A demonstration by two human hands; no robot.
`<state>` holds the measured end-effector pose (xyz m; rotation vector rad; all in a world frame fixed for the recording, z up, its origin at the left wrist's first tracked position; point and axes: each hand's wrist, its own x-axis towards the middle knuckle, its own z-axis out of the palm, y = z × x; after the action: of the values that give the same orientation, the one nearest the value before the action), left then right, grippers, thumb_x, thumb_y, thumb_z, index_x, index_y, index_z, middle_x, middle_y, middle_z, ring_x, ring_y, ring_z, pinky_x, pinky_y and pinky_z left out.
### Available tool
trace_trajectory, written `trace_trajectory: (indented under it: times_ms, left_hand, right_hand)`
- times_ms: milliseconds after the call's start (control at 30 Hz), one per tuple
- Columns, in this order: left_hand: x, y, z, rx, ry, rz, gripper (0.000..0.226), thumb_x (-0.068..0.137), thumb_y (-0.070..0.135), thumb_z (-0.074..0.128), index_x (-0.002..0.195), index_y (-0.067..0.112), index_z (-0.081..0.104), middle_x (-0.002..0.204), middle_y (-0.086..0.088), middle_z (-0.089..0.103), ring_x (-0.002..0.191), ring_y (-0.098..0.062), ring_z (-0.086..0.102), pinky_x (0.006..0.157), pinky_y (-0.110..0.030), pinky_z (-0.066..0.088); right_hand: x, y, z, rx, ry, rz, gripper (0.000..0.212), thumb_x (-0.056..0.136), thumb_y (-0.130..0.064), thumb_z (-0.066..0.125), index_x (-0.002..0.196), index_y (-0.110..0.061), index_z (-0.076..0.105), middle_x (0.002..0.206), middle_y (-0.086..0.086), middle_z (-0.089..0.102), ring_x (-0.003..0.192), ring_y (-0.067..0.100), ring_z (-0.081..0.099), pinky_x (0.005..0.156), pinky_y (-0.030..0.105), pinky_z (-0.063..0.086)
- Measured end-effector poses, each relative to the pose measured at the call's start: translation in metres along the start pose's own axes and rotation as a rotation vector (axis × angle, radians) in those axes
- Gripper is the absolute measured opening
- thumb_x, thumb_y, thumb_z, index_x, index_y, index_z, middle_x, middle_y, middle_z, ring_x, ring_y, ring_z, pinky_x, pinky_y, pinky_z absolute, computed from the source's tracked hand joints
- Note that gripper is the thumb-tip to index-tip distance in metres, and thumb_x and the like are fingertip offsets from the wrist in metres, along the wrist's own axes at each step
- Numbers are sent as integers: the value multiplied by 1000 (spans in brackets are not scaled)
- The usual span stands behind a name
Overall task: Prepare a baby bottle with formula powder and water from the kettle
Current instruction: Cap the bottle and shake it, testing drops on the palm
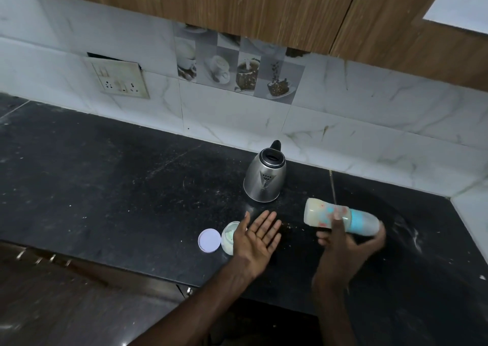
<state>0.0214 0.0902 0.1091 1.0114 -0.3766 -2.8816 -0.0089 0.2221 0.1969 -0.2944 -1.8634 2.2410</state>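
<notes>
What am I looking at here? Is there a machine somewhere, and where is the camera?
There is no machine here. These are a person's two bare hands, filmed by one wide-angle camera worn on the head, looking forward and down. That is why the arms reach in from the bottom edge.

The left hand is open, palm up, and holds nothing. It is above a black kitchen counter. The right hand grips a baby bottle tipped nearly sideways in the air. The bottle looks milky inside and is blurred, so it may be being shaken.

On the counter a steel kettle stands near the tiled wall. A small open jar of pale powder sits partly behind the left hand. A round lilac lid lies beside the jar.
</notes>
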Motion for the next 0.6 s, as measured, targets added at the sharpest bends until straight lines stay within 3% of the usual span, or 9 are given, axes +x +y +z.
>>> trace_trajectory:
  times_ms: [67, 167, 200, 267, 333, 400, 500, 533, 600]
  left_hand:
    - [2, -1, -2, 4, 2, 0, 59, 103, 55, 51, 141, 14, 68, 140, -6, 73, 133, -24, 65, 109, -41, 51]
    - [5, -4, 2, -52, -56, -11, 61, 104, 54, 51, 142, 8, 65, 142, -13, 71, 126, -37, 63, 68, -41, 60]
    - [3, -4, 5, -61, -71, -4, 60, 105, 52, 51, 142, 7, 65, 142, -14, 71, 129, -38, 62, 67, -42, 61]
    - [2, 0, 6, -40, -66, 7, 60, 105, 52, 51, 142, 8, 66, 140, -12, 72, 134, -33, 62, 94, -46, 59]
    - [2, 0, 3, -11, -49, 12, 58, 104, 53, 52, 142, 11, 67, 138, -9, 74, 134, -27, 64, 115, -43, 46]
    - [3, 2, 2, -15, -37, 16, 59, 104, 53, 52, 143, 11, 67, 135, -9, 75, 126, -27, 69, 108, -42, 50]
    - [3, 1, 5, -21, -45, -5, 58, 104, 54, 51, 137, 11, 69, 136, -17, 73, 107, -37, 72, 77, -43, 54]
    - [2, 1, 7, -25, -50, -8, 57, 105, 54, 51, 136, 11, 70, 137, -19, 73, 108, -39, 71, 79, -43, 53]
    - [1, 0, 9, -28, -49, 2, 57, 103, 53, 53, 137, 10, 69, 138, -16, 73, 121, -34, 69, 99, -46, 52]
  right_hand:
    - [-11, 10, 5, -50, -102, 84, 80, 90, -28, 82, 152, -44, 33, 109, 14, 78, 68, 26, 71, 56, 31, 57]
    - [-28, 15, 4, -337, -464, 90, 85, 86, -29, 86, 148, -54, 34, 91, 7, 81, 64, 22, 74, 62, 32, 58]
    - [-28, 11, 3, -361, -477, 53, 87, 84, -29, 88, 149, -53, 35, 89, 4, 81, 65, 20, 76, 63, 28, 59]
    - [-21, 3, 3, -330, -331, -21, 89, 84, -30, 87, 153, -50, 34, 93, 2, 82, 68, 19, 77, 64, 27, 61]
    - [-12, 3, 6, -223, -120, -27, 87, 86, -31, 85, 153, -50, 33, 103, 5, 80, 75, 22, 78, 72, 39, 65]
    - [-13, 5, 12, -246, -113, -5, 87, 87, -31, 85, 152, -52, 31, 108, 3, 79, 80, 20, 79, 80, 49, 66]
    - [-21, 14, 15, -462, -463, -8, 91, 82, -30, 89, 152, -51, 34, 96, -4, 81, 80, 11, 79, 74, 40, 66]
    - [-20, 11, 13, -477, -498, -38, 92, 81, -30, 90, 152, -51, 35, 94, -5, 81, 79, 10, 79, 72, 36, 66]
    - [-11, 1, 10, -425, -396, -111, 91, 82, -32, 89, 153, -49, 35, 94, -4, 81, 75, 13, 78, 69, 35, 65]
